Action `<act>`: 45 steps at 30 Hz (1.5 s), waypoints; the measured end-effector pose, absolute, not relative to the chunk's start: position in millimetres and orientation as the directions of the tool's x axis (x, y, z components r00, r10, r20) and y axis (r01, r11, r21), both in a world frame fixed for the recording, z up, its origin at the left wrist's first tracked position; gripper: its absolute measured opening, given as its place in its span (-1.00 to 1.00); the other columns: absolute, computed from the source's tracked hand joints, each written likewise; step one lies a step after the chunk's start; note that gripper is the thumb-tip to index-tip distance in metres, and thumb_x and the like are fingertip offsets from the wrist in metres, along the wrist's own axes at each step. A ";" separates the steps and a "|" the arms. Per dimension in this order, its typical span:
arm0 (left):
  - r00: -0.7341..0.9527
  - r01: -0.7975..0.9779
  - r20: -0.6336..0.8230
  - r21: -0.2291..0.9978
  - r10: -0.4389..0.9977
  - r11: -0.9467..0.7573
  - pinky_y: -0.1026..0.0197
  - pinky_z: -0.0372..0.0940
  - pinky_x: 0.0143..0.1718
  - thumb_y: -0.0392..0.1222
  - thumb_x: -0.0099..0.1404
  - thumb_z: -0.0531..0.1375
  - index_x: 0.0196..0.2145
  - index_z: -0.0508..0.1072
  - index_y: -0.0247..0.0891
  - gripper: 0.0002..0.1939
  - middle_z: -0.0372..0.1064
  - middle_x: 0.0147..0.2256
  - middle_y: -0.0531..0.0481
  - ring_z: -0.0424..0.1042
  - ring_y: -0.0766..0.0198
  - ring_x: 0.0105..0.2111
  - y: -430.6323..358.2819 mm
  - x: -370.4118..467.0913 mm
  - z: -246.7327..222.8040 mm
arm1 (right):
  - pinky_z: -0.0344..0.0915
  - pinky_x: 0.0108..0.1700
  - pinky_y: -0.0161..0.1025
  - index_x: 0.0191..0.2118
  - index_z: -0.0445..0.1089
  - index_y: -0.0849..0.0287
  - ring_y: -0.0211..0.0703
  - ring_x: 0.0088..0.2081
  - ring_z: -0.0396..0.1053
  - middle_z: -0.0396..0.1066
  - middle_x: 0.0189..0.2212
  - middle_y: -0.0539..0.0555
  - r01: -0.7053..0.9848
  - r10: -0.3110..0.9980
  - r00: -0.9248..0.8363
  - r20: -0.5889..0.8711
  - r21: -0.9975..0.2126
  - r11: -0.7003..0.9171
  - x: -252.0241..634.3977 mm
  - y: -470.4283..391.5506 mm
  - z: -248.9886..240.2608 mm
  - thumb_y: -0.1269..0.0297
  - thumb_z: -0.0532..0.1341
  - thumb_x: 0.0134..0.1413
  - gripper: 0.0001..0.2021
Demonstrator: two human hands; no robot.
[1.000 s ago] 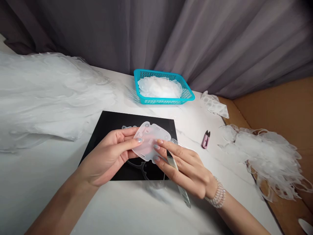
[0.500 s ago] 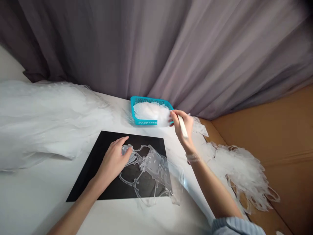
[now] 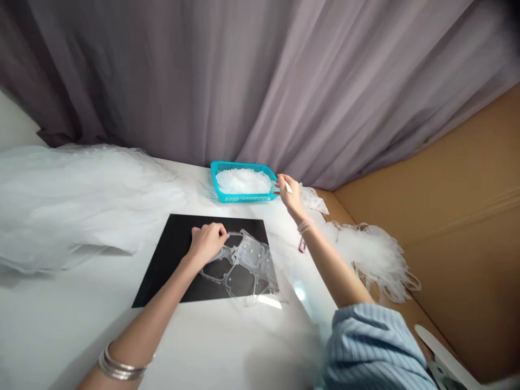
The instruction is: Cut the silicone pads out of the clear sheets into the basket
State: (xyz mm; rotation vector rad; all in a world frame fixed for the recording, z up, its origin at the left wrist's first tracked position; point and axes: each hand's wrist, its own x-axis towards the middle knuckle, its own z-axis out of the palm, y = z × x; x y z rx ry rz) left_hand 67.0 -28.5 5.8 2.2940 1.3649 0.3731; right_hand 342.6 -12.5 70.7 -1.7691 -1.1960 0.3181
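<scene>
Curled fingers of the left hand (image 3: pixel 208 241) pinch the edge of the clear plastic sheet (image 3: pixel 244 265) lying on the black mat (image 3: pixel 170 265), pinning it there. Her right hand (image 3: pixel 287 194) is closed on a slim white tool (image 3: pixel 287 187) at the rim of the turquoise basket (image 3: pixel 221 187), where cut pieces (image 3: pixel 242 180) are heaped. She seems to be at the drop-off stage; returning to the sheet looks next. It is thin, see-through and floppy, with rounded outlines and small holes
</scene>
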 end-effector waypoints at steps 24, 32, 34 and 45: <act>0.770 0.601 0.208 0.079 0.603 -0.795 -0.07 0.29 0.18 -0.16 0.45 0.01 0.16 0.39 -0.63 -0.49 0.35 0.16 -0.53 0.34 -0.17 0.20 -163.9 76.2 -9.9 | 0.34 -0.23 -0.25 0.04 0.46 0.27 -0.18 -0.34 0.43 0.48 -0.39 0.07 0.635 0.975 0.183 0.122 -0.772 -0.023 255.8 -174.4 37.3 0.11 0.10 0.36 -0.63; 0.786 0.596 0.167 0.052 0.596 -0.801 -0.12 0.23 0.25 -0.16 0.45 0.02 0.21 0.37 -0.54 -0.50 0.31 0.21 -0.45 0.29 -0.17 0.23 -165.6 73.5 -9.9 | 0.42 -0.26 -0.25 -0.17 0.52 0.25 -0.18 -0.31 0.49 0.56 -0.25 0.15 0.601 0.964 0.077 0.256 -0.783 0.160 244.3 -173.3 21.2 0.21 0.18 0.30 -0.77; 0.783 0.604 0.152 0.050 0.603 -0.796 -0.15 0.20 0.27 -0.20 0.44 0.02 0.22 0.35 -0.53 -0.50 0.30 0.22 -0.45 0.26 -0.17 0.25 -168.2 73.3 -10.9 | 0.45 -0.21 -0.23 -0.19 0.51 0.25 -0.16 -0.27 0.51 0.56 -0.26 0.15 0.615 0.955 0.028 0.296 -0.758 0.217 242.7 -176.3 15.7 0.26 0.17 0.32 -0.80; 0.803 0.589 0.103 0.019 0.588 -0.808 -0.18 0.20 0.27 -0.19 0.47 -0.03 0.25 0.30 -0.58 -0.48 0.25 0.23 -0.50 0.23 -0.22 0.27 -170.3 74.4 -6.8 | 0.42 -0.21 -0.21 -0.18 0.47 0.24 -0.19 -0.29 0.45 0.52 -0.29 0.12 0.701 0.931 -0.131 0.340 -0.632 0.329 246.7 -176.2 0.0 0.37 0.12 0.36 -0.83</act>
